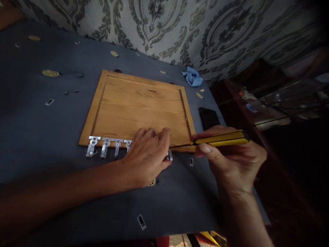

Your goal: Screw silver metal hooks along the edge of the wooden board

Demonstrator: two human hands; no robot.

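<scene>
A framed wooden board (pixel 144 106) lies flat, with several small metal hooks (pixel 105 148) in a row along its near edge. Over the right part of that row lies my left hand (pixel 149 151), its fingers curled down around the edge and a metal hook showing beside the fingertips. What the fingers grip underneath is hidden. My right hand (pixel 231 161) grips the yellow and black handle of a screwdriver (pixel 221 139). Its thin shaft points left along the board's near edge, and the tip ends beside my left fingers, where contact cannot be made out.
A dark blue patterned cloth (pixel 64 120) covers the table. A crumpled blue cloth (pixel 192 77) sits at the back right, and a black phone-like object (pixel 208 117) lies right of the board. Two small dark pieces (pixel 77 91) rest on the left. Patterned wallpaper (pixel 154 27) rises behind.
</scene>
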